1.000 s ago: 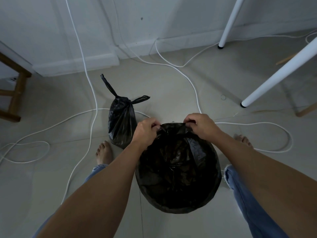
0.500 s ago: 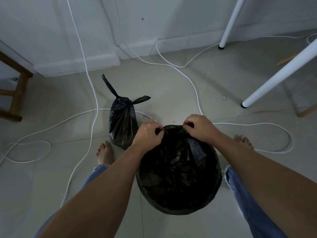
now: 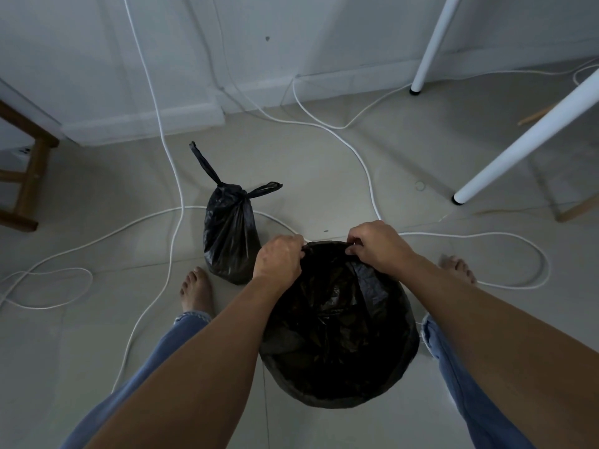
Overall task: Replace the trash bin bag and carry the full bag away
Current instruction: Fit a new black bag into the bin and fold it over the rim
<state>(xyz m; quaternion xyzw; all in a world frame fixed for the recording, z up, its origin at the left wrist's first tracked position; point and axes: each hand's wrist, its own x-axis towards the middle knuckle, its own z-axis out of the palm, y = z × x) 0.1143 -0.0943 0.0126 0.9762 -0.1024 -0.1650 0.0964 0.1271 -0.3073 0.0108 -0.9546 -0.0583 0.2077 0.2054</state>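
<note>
Relining step: left hand (image 3: 279, 258) and right hand (image 3: 377, 244) each pinch the new bag (image 3: 337, 319) at the bin's far rim; next, seat it all round, then lift the tied full bag (image 3: 230, 234).

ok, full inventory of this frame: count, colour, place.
tied bag: 1, black, on the floor beyond the left foot
open bag: 1, black, between the feet
cables: several, white, looping across the floor
table legs: 2, white, upper right
wooden frame: 1, brown, left edge
hands: 2; left hand and right hand pinch the open bag's far edge
feet: 2, bare; left foot, right foot
jeans: blue, both legs
</note>
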